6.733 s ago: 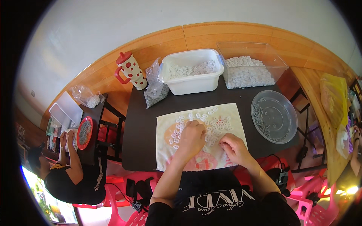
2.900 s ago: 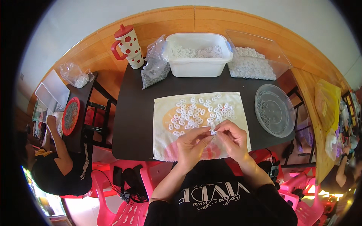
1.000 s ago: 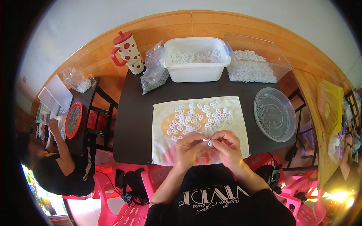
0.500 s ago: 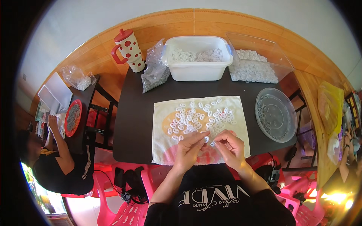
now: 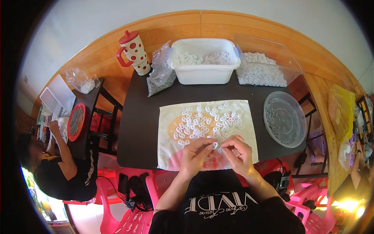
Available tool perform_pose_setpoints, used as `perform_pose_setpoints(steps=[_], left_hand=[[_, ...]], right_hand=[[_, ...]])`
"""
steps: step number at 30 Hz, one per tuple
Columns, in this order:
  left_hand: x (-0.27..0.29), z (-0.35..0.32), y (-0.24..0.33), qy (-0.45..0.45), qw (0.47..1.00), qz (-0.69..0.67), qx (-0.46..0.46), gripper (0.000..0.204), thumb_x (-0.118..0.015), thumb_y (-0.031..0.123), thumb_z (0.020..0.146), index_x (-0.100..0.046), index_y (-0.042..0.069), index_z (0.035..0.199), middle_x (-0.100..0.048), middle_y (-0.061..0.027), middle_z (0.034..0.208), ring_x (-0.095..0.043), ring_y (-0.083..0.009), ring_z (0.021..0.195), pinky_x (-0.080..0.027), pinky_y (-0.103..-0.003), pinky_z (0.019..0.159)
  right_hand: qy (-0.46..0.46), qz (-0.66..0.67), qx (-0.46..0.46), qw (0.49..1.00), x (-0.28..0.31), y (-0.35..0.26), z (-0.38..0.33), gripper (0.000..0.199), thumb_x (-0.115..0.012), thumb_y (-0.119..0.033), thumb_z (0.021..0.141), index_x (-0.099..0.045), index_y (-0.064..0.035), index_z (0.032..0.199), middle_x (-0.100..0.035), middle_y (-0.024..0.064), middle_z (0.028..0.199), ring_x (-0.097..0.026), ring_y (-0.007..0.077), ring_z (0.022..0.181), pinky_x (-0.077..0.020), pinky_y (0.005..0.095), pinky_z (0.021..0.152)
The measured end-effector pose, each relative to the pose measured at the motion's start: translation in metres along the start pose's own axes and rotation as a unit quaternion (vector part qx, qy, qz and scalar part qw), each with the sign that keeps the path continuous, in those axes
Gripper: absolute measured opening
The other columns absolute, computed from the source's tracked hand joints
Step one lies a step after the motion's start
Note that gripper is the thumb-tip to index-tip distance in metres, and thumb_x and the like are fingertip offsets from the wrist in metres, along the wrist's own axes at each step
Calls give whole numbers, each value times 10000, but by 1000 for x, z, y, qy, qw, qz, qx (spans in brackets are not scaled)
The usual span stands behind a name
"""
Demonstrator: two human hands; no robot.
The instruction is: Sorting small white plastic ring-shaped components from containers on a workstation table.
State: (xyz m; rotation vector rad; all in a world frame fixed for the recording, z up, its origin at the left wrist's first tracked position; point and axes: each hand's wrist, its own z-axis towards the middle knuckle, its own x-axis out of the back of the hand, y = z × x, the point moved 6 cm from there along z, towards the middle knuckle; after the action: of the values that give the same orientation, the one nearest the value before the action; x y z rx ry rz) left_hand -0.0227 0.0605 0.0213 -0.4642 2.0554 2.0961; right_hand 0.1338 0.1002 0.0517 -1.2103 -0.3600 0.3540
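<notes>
Head: both hands' fingers (image 5: pixel 201 142) tight around white pieces (image 5: pixel 215 146), bare tabletop (image 5: pixel 141 117) past towel's left edge (image 5: pixel 162 134)

Wall (image 5: pixel 93 29): pale, plain. Panelling (image 5: pixel 241 27): orange-brown, wood-toned, seamed, along wall's lower part. Main table (image 5: pixel 134 121): dark top, rounded corner. Side table (image 5: pixel 90 107): dark, at left. Wooden surface (image 5: pixel 326 113): orange-brown, at right. Chairs (image 5: pixel 134 219): pink plastic, lower left and right. Floor (image 5: pixel 87 216): pale. Light: white brightness (image 5: pixel 39 201), lower left; yellow glare (image 5: pixel 350 204), lower right.

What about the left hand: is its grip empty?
No, the left hand pinches a small white piece between thumb and fingers, over the towel.
</notes>
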Motion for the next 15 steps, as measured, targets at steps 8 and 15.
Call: perform_pose_setpoints(steps=[8,15], left_hand=[[-9,-5,13,-30,982,144,-116,258,-625,-67,921,-681,-15,1167,-615,-44,966,-583,-105,873,-467,-209,723],[-15,-8,17,-27,987,119,-100,354,-626,-114,891,-667,-7,1226,-612,-63,1014,-595,-121,886,-493,-235,768]], right_hand=[[44,-14,24,999,-3,1,-1,102,-607,88,865,-611,13,935,-597,44,821,-566,87,695,-440,227,624],[83,45,5,995,-8,3,-6,100,-595,108,901,-600,29,963,-597,46,877,-573,73,755,-454,211,684]])
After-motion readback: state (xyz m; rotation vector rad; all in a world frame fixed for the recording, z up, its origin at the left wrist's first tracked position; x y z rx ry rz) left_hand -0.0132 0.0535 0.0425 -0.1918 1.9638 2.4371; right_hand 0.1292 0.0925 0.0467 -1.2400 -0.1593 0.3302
